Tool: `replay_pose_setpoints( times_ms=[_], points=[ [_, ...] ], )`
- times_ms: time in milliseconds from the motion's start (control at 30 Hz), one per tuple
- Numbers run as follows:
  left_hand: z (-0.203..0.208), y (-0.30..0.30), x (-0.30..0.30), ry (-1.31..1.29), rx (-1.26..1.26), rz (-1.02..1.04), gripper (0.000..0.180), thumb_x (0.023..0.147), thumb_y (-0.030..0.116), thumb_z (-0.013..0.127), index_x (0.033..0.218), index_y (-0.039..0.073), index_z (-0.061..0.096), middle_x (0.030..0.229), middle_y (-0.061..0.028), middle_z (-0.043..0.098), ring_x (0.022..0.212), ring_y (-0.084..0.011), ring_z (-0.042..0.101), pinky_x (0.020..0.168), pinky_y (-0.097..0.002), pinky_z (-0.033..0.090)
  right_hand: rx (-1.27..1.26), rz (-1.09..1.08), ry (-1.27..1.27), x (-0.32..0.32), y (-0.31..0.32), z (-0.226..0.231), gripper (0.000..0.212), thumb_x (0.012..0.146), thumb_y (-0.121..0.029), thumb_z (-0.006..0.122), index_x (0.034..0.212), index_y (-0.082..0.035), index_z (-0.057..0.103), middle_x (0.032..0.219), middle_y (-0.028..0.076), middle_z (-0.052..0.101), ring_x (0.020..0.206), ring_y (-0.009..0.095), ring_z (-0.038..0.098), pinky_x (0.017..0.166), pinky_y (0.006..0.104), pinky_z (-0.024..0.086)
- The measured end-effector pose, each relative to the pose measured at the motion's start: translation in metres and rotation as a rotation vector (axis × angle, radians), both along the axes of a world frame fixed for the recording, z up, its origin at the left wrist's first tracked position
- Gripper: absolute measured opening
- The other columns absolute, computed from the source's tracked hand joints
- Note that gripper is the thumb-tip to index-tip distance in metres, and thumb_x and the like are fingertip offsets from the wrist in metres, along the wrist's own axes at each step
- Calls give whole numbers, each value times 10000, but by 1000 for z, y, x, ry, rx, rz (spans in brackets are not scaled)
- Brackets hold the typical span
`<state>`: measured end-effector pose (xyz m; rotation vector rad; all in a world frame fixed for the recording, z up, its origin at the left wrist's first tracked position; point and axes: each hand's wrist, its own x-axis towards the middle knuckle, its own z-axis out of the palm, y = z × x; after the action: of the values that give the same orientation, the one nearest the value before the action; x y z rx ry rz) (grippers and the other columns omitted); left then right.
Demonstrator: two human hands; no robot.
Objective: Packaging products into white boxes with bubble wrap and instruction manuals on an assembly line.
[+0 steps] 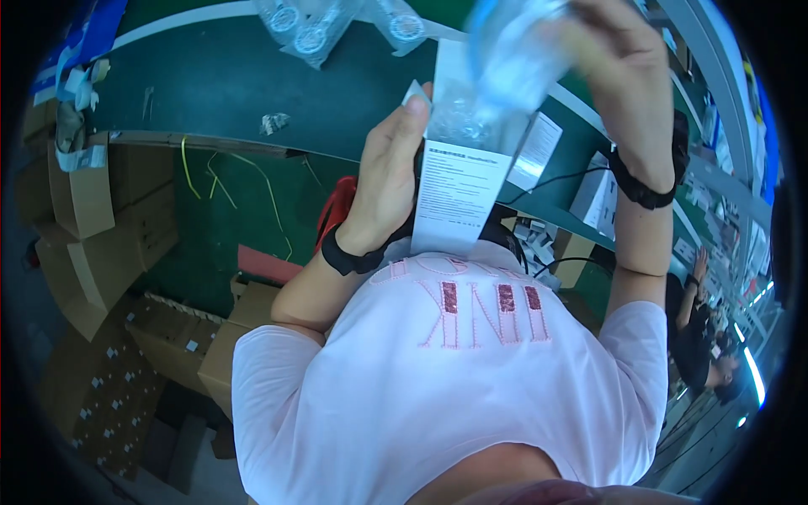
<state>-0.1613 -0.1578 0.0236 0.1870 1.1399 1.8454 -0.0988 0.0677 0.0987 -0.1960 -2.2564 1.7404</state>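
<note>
My left hand (389,167) is wrapped round the side of a tall white carton (459,198), thumb near its top edge. The carton stands tilted close to my chest, its printed side facing me and its upper end open with a flap raised. Clear plastic shows inside the opening. Above it, my right hand (621,71) grips a clear plastic bag (518,59) with a whitish thing in it. Motion smears the bag and the right fingertips, so what is in the bag cannot be made out. The bag's lower end overlaps the carton's opening.
Several clear bags with round white parts (311,35) lie at the far side of the green table (210,84). White cartons (536,150) and a black cable are to the right. Brown cardboard boxes (126,219) are stacked at left. Another person (697,328) works far right.
</note>
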Motion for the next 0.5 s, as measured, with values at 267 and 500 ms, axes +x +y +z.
replay_pose_setpoints(
  times_ms=[267,500],
  points=[
    [21,26,34,130,-68,-346,603,988,363,497,1365,-96,397,1240,-118,550,1117,-124,487,961,-249,384,338,670,-678,33,-17,43,127,782,-55,617,862,41,642,683,179,598,601,248,581,566,358,436],
    [3,40,44,55,154,-570,858,767,42,760,1431,29,218,1335,-240,464,1220,-258,483,1011,-386,417,340,584,-661,89,-12,24,103,746,-60,619,796,22,658,629,166,559,601,282,570,588,344,452]
  ],
)
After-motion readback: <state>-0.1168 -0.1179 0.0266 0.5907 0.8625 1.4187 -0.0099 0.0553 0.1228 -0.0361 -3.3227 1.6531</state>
